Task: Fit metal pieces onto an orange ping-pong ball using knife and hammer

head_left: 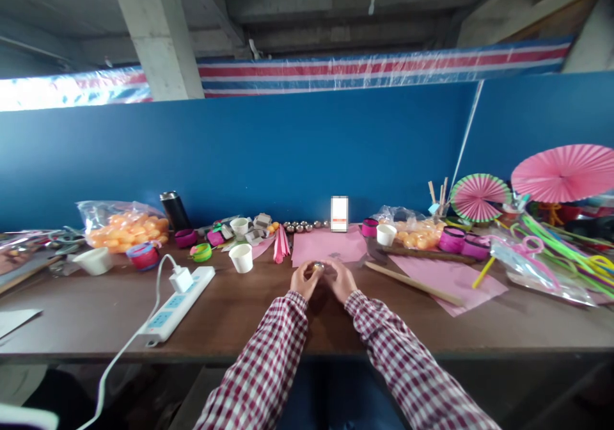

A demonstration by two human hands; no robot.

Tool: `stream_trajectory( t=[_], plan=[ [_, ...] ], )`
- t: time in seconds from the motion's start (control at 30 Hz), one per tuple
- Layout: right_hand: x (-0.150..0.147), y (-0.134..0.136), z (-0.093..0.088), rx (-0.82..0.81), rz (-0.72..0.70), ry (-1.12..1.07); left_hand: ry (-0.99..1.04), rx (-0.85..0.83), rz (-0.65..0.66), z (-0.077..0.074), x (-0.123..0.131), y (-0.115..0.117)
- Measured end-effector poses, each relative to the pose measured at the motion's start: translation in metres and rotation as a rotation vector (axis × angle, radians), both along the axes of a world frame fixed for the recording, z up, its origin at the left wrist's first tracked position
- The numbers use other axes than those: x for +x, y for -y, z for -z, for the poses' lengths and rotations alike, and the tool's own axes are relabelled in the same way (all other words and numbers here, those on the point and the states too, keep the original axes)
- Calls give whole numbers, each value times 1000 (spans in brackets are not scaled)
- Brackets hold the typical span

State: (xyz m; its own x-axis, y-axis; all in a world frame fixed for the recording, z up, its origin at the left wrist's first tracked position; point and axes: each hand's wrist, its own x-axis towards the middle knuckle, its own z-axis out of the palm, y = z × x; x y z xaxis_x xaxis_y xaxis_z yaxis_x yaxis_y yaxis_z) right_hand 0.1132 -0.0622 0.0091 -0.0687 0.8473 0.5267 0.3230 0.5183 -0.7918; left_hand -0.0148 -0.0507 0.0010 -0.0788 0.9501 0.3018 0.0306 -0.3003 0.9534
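Note:
My left hand (pixel 306 280) and my right hand (pixel 341 283) come together over the near edge of a pink paper sheet (pixel 326 244). Between the fingertips shows a small shiny ball (pixel 319 265), silvery with a yellowish glint. My left thumb and fingers pinch it, and the curled fingers of my right hand meet it from the other side. Most of the ball is covered by fingers. Beyond the hands, a row of silver balls (pixel 303 226) lies along the back of the sheet, beside a bundle of pink folded strips (pixel 281 246).
Left of my arms lies a white power strip (pixel 180 305) with its cable. Paper cups (pixel 241 258), bags of orange balls (pixel 129 230) and rolls of purple tape (pixel 451 239) line the back. A wooden stick (pixel 415 284) crosses pink paper on the right. A phone (pixel 339 214) stands behind.

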Motion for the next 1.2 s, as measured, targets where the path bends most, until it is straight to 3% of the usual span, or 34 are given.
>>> stream_trajectory(
  t=[0.37,0.8,1.2],
  plan=[
    [-1,5,-8,-14,13,22,22,-2,-15,-5,-2,-1],
    [0,1,-2,-33,-7,32,-3,37,13,2,-3,-3],
    [1,-3,5,-21,-17,36,-44,26,15,-5,-1,2]
  ],
)
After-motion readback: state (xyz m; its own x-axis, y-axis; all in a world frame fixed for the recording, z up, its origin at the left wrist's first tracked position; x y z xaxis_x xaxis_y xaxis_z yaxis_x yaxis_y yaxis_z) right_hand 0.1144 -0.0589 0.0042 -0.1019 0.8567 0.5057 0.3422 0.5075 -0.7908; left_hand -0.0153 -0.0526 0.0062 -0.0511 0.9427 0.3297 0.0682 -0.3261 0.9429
